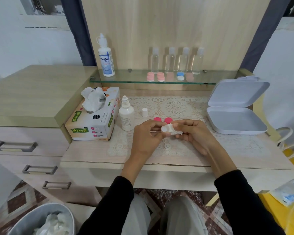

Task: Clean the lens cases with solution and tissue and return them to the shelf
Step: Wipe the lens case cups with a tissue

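Note:
My left hand [147, 136] pinches a white lens case [165, 129] above the lace mat. My right hand [192, 134] holds a crumpled tissue [174, 130] pressed against that case. Two pink caps [163, 120] lie on the mat just behind my hands. A small white solution bottle [126, 114] stands uncapped beside the tissue box [93, 116], and its white cap [144, 112] stands to its right. Several pink lens cases [155, 76] and a blue-and-white one [180, 76] sit on the glass shelf [126, 78].
A tall Dream Eye bottle [106, 56] stands at the shelf's left, with several clear bottles [176, 61] behind the cases. An open white box [236, 107] lies at the right. A grey bin [46, 219] with used tissues is on the floor at lower left.

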A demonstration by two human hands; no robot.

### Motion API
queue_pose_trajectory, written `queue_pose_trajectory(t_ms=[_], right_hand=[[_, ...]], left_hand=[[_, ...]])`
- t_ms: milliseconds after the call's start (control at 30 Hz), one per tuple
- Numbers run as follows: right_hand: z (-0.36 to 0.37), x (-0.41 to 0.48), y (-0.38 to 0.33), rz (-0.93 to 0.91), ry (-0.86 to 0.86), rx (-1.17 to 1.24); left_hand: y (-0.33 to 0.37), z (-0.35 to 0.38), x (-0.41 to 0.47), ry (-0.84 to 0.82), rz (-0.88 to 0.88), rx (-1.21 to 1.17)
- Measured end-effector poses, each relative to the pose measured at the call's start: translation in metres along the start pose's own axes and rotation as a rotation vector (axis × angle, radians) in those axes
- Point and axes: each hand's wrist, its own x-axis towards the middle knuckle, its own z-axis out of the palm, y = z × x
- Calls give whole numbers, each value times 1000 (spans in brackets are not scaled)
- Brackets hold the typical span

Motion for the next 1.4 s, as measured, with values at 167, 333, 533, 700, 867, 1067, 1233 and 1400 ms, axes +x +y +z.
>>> queue_pose_trajectory(t_ms=[167, 333, 533, 700, 867, 1067, 1233, 1400], right_hand=[[8, -4, 0, -42, 74, 53], [11, -5, 3, -94, 138, 28], [10, -5, 8, -158, 224, -127], [13, -7, 11, -235, 239, -111], [10, -8, 16, -288, 268, -54], [9, -5, 19, -372, 357, -210], [18, -1, 29, -442, 353, -539], [23, 2, 34, -745, 353, -1023]], left_hand=[[-1, -1, 0, 26, 23, 8], [-2, -2, 0, 45, 22, 11], [-3, -2, 0, 63, -11, 7], [-2, -3, -1, 69, -20, 23], [-4, -4, 0, 83, -63, 59], [-7, -5, 2, 65, -63, 291], [-11, -5, 4, 62, -72, 405], [-13, -5, 5, 73, -65, 444]])
